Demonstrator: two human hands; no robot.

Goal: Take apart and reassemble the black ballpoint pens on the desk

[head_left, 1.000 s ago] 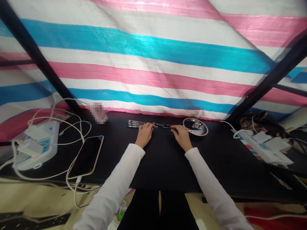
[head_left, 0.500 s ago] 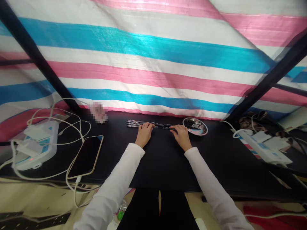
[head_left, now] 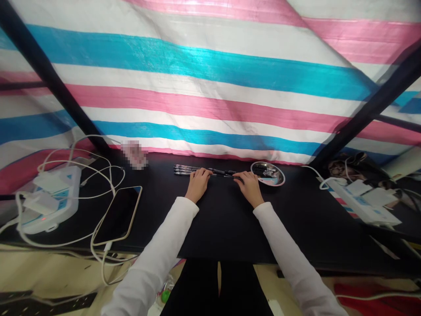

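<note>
Count from the head view.

Hands: 2, one left hand (head_left: 198,185) and one right hand (head_left: 250,188).
White sleeves (head_left: 154,250): 2.
Pens (head_left: 184,169): one bundle lying on the table, several pens, exact number not countable.
Round dish (head_left: 276,177): 1, with dark items inside, too small to count.
Phone (head_left: 117,215): 1.
Power strips (head_left: 57,206): 2, one at each end of the table.
White chargers (head_left: 37,203): 2, on the left-hand strip.
Blurred packet (head_left: 134,155): 1.
Table (head_left: 296,228): 1.
Striped tarp (head_left: 210,87): 1.
Dark diagonal frame bars (head_left: 42,70): 2.
</note>
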